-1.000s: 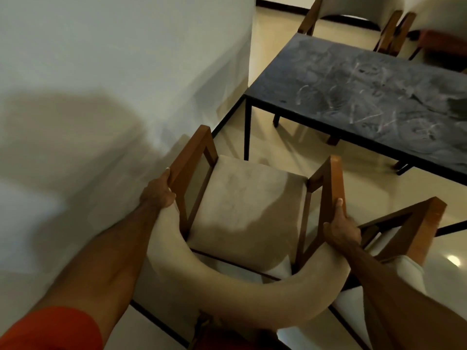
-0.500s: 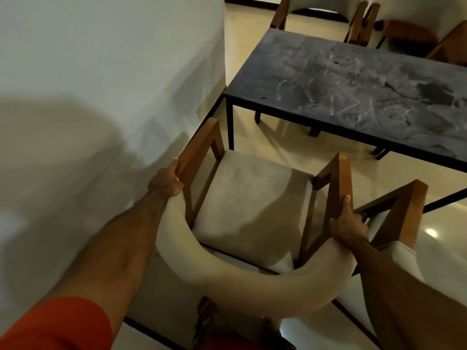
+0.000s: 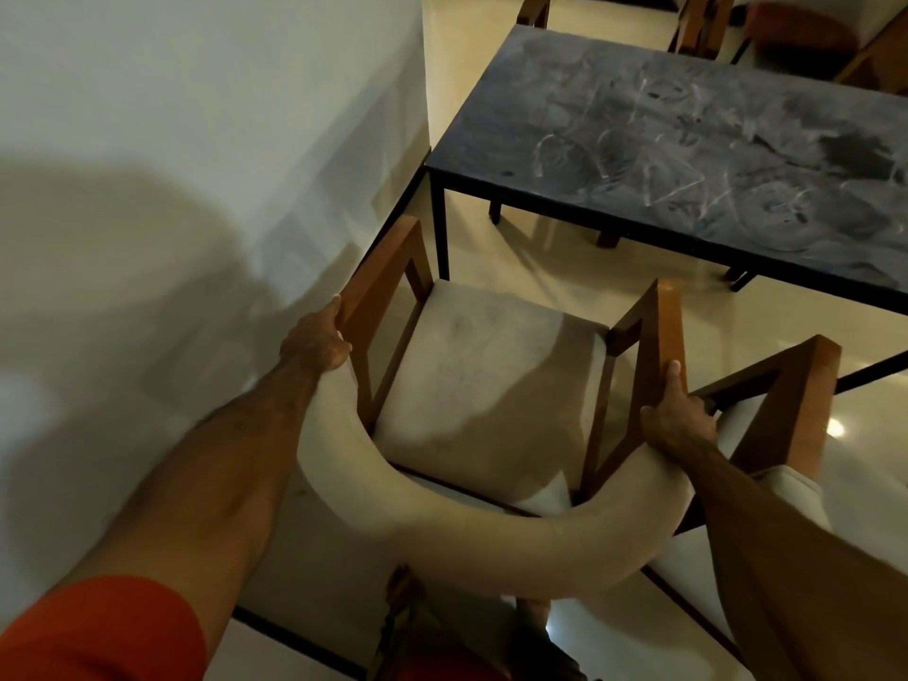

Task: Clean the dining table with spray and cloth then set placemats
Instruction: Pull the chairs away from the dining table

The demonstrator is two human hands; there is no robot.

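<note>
While my left hand [image 3: 314, 344] and right hand [image 3: 675, 420] are gripping the chair [image 3: 486, 385], I am clearing access. Next, I judge, the smeared table [image 3: 688, 140] at upper right is needing spray.

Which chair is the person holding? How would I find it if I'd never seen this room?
Find the long dark table by the white wall. The chair stands pulled out off its near left corner, closest to that wall. Unlike the chair beside it, it has the left hand and right hand gripping its wooden arms.
</note>
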